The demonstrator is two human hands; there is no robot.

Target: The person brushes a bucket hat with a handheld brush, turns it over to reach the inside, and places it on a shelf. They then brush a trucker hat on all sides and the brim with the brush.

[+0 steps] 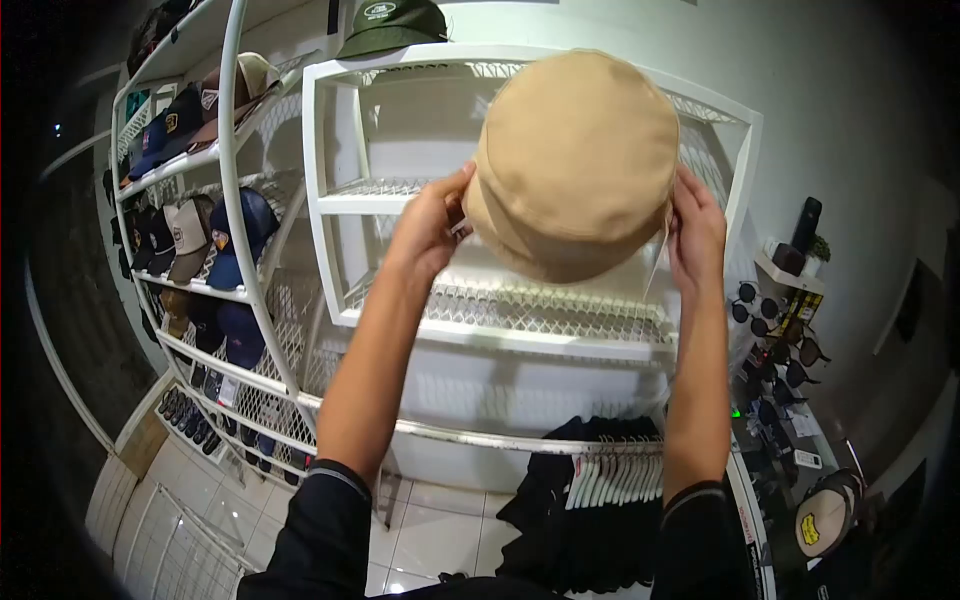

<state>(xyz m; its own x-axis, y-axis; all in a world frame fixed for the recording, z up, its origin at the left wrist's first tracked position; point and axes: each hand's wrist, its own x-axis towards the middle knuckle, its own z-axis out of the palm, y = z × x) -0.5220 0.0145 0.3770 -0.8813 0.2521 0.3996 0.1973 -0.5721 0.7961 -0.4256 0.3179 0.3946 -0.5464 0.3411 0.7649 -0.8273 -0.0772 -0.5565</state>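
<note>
Tan bucket hat (575, 165) is held up between both hands, its crown turned toward my camera, in front of the upper bays of the white wire shelf unit (530, 335); from my remote seat it looks clear of every shelf. The left hand (430, 225) grips the hat's left edge, fingers curled close together and thumb closing on the brim in a pinch; the right hand (697, 230) lies against the right edge, fingers held together and pressed flat along the side, the thumb hidden behind the fabric. A thin pale cord (655, 265) hangs from the hat beside the right hand; it may be a tag string, but I cannot tell at this resolution. Both forearms are bare, ending in black sleeves (320, 530) at the bottom of the view.

On top of the shelf unit rests a dark green cap (392, 25). To the left stands a curved white rack (232, 180) crowded with caps (235, 240) in blue, brown and beige. Below the shelves, black garments (590, 520) hang on white hangers (615, 470). At the right, sunglasses (780, 345) sit on a display; near the lower right corner lies a cap with a yellow patch (825, 515).
</note>
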